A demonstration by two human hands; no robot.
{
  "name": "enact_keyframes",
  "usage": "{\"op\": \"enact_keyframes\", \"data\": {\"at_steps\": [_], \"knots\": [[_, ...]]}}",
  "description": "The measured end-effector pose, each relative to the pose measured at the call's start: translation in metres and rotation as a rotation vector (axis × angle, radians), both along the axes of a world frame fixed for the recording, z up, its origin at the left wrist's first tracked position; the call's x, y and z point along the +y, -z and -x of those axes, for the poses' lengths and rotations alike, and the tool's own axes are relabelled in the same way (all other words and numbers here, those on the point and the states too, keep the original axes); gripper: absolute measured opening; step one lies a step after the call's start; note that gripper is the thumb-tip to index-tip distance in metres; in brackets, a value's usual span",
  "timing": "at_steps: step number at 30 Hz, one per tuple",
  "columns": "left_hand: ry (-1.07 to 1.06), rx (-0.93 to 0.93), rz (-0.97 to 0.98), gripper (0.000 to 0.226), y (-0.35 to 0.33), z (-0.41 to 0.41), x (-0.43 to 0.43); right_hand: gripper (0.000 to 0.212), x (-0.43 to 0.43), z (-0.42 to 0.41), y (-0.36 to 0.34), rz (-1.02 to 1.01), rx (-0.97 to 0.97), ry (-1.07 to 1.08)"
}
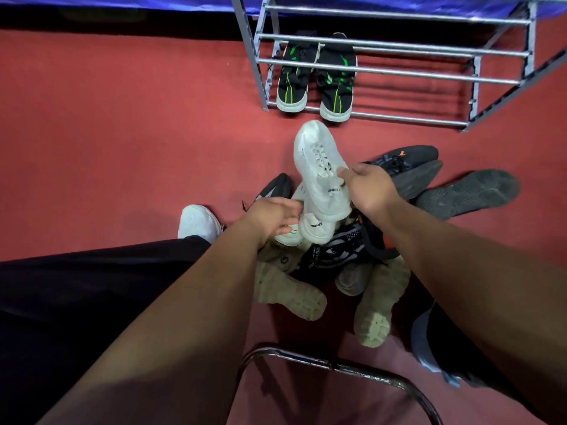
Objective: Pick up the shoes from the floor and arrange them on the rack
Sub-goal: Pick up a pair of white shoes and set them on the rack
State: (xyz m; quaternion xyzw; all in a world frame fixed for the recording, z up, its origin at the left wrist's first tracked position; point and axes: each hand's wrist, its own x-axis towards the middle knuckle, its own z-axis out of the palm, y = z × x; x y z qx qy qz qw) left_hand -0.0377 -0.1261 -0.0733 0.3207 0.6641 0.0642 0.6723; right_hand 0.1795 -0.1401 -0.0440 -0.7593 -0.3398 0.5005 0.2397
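Observation:
My right hand (369,187) grips a white sneaker (316,154) by its collar, lifted above the pile with the toe pointing toward the rack. Under it lies a second white sneaker (314,230), and my left hand (273,217) reaches it with its fingers on the heel side; the fingertips are hidden behind the shoe. The grey metal rack (395,70) stands at the top. A pair of black shoes with green stripes (316,78) sits on its lowest bars at the left.
A pile of shoes lies on the red floor: beige chunky-soled shoes (291,291), dark grey shoes (460,191), a black patterned shoe (340,243). My own white shoe (198,222) is at the left. A curved black metal bar (337,368) crosses the foreground.

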Motion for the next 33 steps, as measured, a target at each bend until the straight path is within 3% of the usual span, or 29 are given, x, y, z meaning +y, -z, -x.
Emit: {"op": "enact_keyframes", "data": {"at_steps": [6,10,13,15,17,20,24,29,33], "knots": [[-0.198,0.042,0.048,0.020,0.003,0.017,0.024,0.046,0.024,0.022,0.003,-0.046,-0.042,0.003],[-0.224,0.210,-0.171,0.023,0.012,0.024,0.030,0.033,0.030,0.040,0.007,0.145,-0.046,-0.416],[-0.068,0.258,-0.275,0.027,0.013,0.029,0.020,0.030,0.024,0.043,0.015,0.165,-0.377,-0.678],[0.069,0.324,-0.311,0.037,0.014,0.027,0.015,0.038,0.014,0.040,0.025,0.113,-0.532,-0.553],[0.192,0.410,-0.335,0.054,0.016,0.021,0.015,0.063,0.004,0.040,0.031,0.203,-0.559,-0.529],[0.354,0.523,-0.345,0.077,0.026,0.010,0.015,0.095,-0.006,0.042,0.039,0.333,-0.478,-0.535],[0.377,0.579,-0.396,0.077,0.034,-0.001,0.018,0.122,-0.006,0.050,0.052,0.443,-0.322,-0.373],[0.480,0.601,-0.360,0.091,0.046,-0.006,0.030,0.121,-0.009,0.054,0.071,0.407,-0.248,-0.252],[0.504,0.565,-0.311,0.103,0.046,0.000,0.039,0.113,-0.005,0.049,0.074,0.433,-0.262,-0.298]]}}
